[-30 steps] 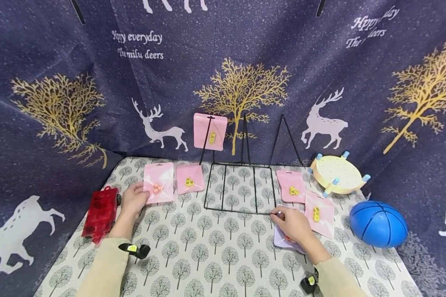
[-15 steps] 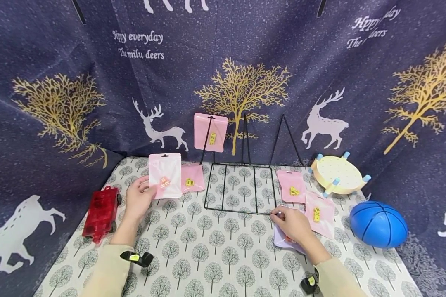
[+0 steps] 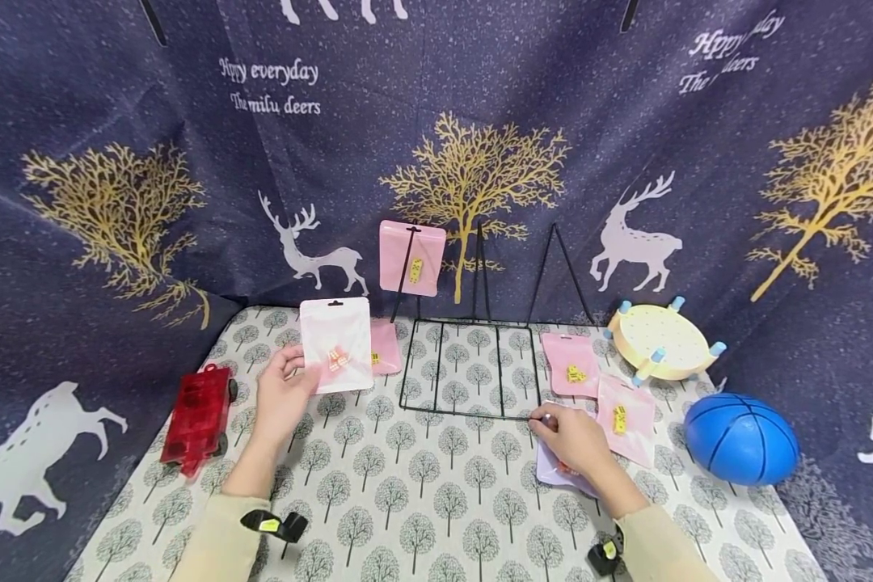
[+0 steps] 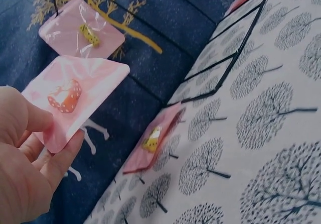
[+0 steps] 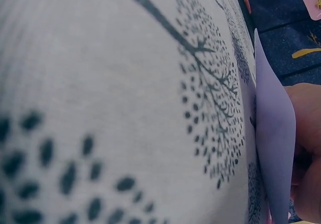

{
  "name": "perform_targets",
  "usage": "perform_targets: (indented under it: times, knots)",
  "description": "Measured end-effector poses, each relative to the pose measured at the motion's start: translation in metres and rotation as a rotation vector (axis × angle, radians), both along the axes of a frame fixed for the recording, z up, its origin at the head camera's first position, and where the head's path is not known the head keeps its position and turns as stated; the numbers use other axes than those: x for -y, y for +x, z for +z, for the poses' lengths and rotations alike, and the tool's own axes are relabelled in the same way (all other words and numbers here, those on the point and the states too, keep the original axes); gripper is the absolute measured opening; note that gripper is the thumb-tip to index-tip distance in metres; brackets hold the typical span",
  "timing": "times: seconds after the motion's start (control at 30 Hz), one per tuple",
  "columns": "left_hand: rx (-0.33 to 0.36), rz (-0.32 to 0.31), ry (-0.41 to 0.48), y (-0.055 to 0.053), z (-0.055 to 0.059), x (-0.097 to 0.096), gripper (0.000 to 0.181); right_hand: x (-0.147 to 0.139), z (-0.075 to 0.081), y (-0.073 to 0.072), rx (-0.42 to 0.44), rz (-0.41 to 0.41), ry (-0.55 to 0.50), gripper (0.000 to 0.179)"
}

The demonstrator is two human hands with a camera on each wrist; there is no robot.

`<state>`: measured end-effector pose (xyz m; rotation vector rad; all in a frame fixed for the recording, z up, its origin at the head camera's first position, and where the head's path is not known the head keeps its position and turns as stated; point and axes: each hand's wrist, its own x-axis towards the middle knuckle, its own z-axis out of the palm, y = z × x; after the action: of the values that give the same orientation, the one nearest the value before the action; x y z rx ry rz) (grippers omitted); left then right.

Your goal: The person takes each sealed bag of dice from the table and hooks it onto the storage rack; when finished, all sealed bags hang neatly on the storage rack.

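My left hand [image 3: 285, 398] pinches a pink pouch [image 3: 336, 335] by its lower left edge and holds it upright above the table; orange dice show through its front. Behind it, partly hidden, lies another pink pouch [image 3: 386, 338] with yellow dice. At the front right corner of a black wire rack [image 3: 468, 417], my right hand [image 3: 573, 439] grips the wire. Under that hand lies a purple pouch [image 3: 549, 469], mostly covered; it also shows in the right wrist view. A pink pouch [image 3: 396, 257] with yellow dice hangs on the rack's left hook.
Two pink pouches, one farther back [image 3: 560, 356] and one nearer [image 3: 636, 440], lie right of the rack. Beyond them are an upturned cream stool [image 3: 662, 339] with blue feet and a blue ball [image 3: 740, 440]. A red toy car [image 3: 198, 416] stands at left.
My left hand has lifted the pink pouch with orange dice off the table and moved it right, turning it upright. My right hand stays at the rack's corner.
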<state>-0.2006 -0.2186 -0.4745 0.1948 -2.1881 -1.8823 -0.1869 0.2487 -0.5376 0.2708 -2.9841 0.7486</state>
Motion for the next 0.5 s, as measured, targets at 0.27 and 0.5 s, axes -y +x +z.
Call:
perform_targets:
  times: [0.27,0.5]
  knots:
    - [-0.141,-0.050,0.011,0.011,0.003,-0.016,0.038,0.000,0.001,0.000,-0.013,0.005,-0.006,0.009]
    - [-0.237,-0.100,0.017,0.019,0.003,-0.030,0.034,0.000,0.001,0.000,0.000,0.000,-0.003,0.008]
